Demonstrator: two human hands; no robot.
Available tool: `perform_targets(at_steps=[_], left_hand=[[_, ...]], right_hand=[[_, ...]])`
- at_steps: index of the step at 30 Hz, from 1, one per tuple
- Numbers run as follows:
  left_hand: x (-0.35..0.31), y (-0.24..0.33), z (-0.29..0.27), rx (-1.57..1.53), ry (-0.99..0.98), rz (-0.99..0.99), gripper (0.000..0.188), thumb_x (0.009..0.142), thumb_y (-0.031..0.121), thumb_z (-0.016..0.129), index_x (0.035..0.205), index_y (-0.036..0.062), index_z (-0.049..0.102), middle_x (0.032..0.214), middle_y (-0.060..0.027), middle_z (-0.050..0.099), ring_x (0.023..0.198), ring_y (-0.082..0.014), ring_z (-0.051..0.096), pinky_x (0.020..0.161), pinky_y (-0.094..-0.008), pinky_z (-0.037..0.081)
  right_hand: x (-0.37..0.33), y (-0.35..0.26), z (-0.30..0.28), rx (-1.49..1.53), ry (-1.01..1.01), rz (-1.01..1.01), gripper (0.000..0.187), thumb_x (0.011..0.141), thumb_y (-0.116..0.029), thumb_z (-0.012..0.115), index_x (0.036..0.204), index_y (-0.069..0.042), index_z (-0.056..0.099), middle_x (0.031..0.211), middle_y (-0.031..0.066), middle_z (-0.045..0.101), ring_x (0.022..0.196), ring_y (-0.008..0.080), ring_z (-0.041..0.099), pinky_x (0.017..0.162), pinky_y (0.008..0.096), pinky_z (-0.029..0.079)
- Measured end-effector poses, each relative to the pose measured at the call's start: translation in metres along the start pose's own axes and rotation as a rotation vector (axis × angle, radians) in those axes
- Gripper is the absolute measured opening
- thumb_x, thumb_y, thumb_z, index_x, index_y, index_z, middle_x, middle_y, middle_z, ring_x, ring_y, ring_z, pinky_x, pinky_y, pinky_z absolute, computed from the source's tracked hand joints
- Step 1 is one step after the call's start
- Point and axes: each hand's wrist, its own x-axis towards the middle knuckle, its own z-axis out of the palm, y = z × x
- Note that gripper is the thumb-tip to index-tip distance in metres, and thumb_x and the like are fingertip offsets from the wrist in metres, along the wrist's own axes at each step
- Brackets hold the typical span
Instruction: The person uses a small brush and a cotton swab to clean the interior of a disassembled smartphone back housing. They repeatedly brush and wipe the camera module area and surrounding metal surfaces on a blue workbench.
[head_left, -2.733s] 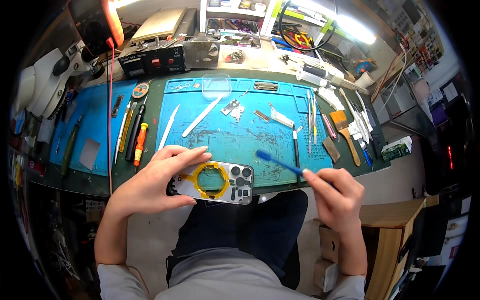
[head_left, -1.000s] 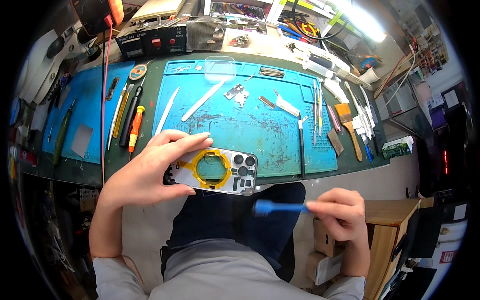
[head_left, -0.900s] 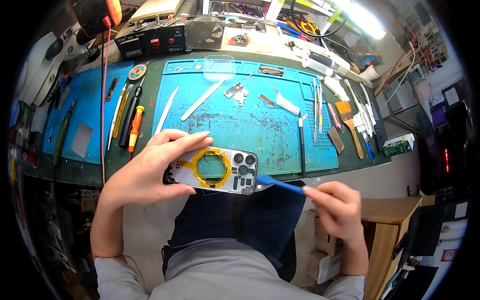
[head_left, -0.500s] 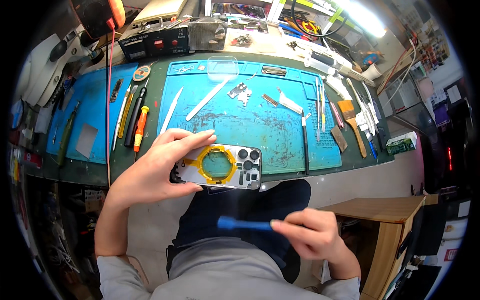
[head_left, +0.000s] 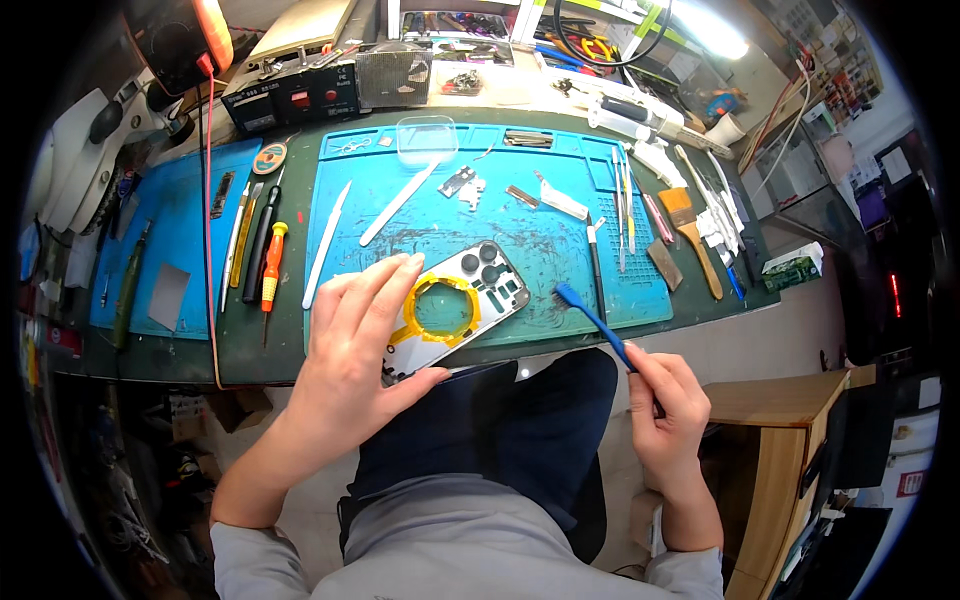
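Observation:
My left hand (head_left: 362, 335) grips a phone back housing (head_left: 432, 350) by its lower left end, thumb on the near edge and fingers on the far edge. The housing is tilted, its camera end up and to the right. A yellow ring (head_left: 473, 312) surrounds a round opening in it, through which the blue mat shows. Between the thumb and fingers of my right hand (head_left: 668, 402) is the handle of a blue brush (head_left: 595, 318). Its bristled head points up and left, apart from the housing, over the near right part of the mat.
On the blue work mat (head_left: 500, 220) lie white plastic sticks (head_left: 398, 203), small metal parts (head_left: 462, 185) and a clear box (head_left: 427, 140). A wide wooden-handled brush (head_left: 694, 232) lies to the right. Left are an orange screwdriver (head_left: 272, 262) and a second mat (head_left: 190, 262). A wooden cabinet (head_left: 775, 405) stands lower right.
The blue brush has risen from over my lap to beside the housing, its head now pointing up and left. My left hand has turned the housing, lifting its camera end.

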Motion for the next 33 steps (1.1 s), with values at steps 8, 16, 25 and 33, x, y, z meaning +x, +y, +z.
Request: perform_targets(at_steps=[8,16,25,33], left_hand=[[-0.032,-0.004,-0.013,0.13,0.031,-0.065,0.114,0.069,0.03,0.1,0.162,-0.0013,0.043,0.154,-0.0164,0.057,0.132,-0.0366,0.053,0.115,-0.0493,0.039],[-0.037,-0.007,-0.004,0.086,0.115,-0.086,0.114,0.069,0.025,0.1,0.164,-0.0014,0.042,0.141,-0.0123,0.069,0.124,-0.0309,0.058,0.111,-0.0461,0.04],[-0.04,-0.011,0.0,0.134,0.183,-0.028,0.119,0.065,0.03,0.1,0.165,-0.0018,0.042,0.139,-0.0102,0.072,0.123,-0.0279,0.059,0.108,-0.0439,0.042],[-0.04,-0.015,0.003,0.143,0.205,-0.002,0.121,0.062,0.03,0.101,0.164,-0.0013,0.043,0.139,-0.0079,0.072,0.122,-0.026,0.06,0.106,-0.0433,0.044]], right_hand=[[0.006,-0.008,0.016,-0.101,-0.046,-0.061,0.041,0.088,0.008,0.077,0.127,-0.004,0.079,0.092,0.0087,0.07,0.074,0.0256,0.068,0.064,0.0346,0.054],[-0.016,-0.046,0.036,-0.016,-0.158,-0.17,0.054,0.079,0.009,0.076,0.131,-0.005,0.079,0.094,0.0071,0.07,0.073,0.0238,0.068,0.061,0.0331,0.054],[-0.02,-0.054,0.039,0.063,-0.104,-0.115,0.058,0.071,0.01,0.074,0.126,-0.005,0.082,0.094,0.0073,0.072,0.074,0.0223,0.07,0.06,0.0331,0.056],[-0.001,-0.069,0.048,0.372,-0.288,-0.195,0.055,0.074,0.011,0.072,0.125,-0.004,0.081,0.092,0.0083,0.072,0.072,0.0223,0.069,0.061,0.0325,0.057]])
